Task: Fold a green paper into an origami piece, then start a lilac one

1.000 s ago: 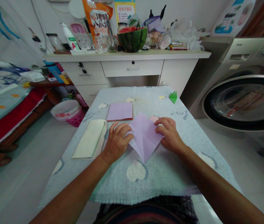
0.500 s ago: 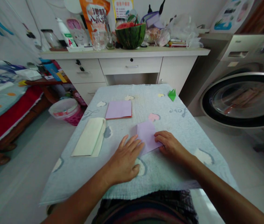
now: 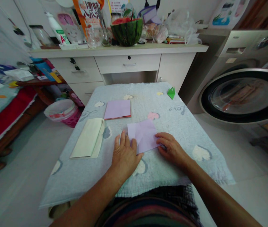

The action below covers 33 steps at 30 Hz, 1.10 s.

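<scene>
Right hand (image 3: 171, 148) pinches purple paper (image 3: 144, 134); left hand (image 3: 125, 156), fingers parted, touches it

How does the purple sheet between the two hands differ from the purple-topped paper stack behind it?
The purple sheet shows crease marks; the paper stack looks flat on top. The left hand and right hand touch the sheet; neither touches the stack. The stack shows red along its near edge; the sheet shows only purple. Both lie on the tablecloth.

A cut watermelon (image 3: 127, 34) sits on the white counter (image 3: 115, 51).
</scene>
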Motion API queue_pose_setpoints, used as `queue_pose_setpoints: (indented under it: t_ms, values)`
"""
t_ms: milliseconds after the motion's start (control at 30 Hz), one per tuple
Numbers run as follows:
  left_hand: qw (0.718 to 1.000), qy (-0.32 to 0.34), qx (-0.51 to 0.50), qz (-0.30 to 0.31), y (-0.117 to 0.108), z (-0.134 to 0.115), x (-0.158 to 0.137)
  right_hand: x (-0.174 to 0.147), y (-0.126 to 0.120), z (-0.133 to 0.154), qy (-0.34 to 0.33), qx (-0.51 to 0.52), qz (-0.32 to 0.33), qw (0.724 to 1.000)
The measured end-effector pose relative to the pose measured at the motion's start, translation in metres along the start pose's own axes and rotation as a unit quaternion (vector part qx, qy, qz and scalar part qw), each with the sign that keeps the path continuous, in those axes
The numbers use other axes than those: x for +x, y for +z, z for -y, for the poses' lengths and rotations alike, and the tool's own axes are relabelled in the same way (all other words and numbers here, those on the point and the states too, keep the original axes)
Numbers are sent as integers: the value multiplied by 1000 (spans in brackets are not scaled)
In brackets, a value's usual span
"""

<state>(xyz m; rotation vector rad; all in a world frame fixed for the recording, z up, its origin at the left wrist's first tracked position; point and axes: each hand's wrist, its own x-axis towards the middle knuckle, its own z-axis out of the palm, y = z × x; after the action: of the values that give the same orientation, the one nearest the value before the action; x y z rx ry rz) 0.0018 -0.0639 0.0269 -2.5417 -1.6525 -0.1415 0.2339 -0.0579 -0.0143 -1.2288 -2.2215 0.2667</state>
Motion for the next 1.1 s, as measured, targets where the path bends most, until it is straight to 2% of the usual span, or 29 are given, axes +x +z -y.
queue_pose_setpoints:
  t_ms: [267,433,533,667,833,1100]
  values:
    - [994,76,54,-51,3,-2,2,-1,2,-1,-9,-2,-9,1000]
    - [972,185,89,-113,10,-4,-4,0,2,-2,-17,-8,-10,1000]
    - [961,256,64,-87,16,-7,-1,1,0,-1,-20,-9,-7,1000]
    - [974,226,10,-13,21,-5,9,1,-3,6,20,-32,-6,999]
    - [978,190,-86,16,19,6,19,-4,-6,17,108,-33,-1,994]
    - [946,126,-295,41,15,21,39,-7,-2,14,161,-11,-25,987]
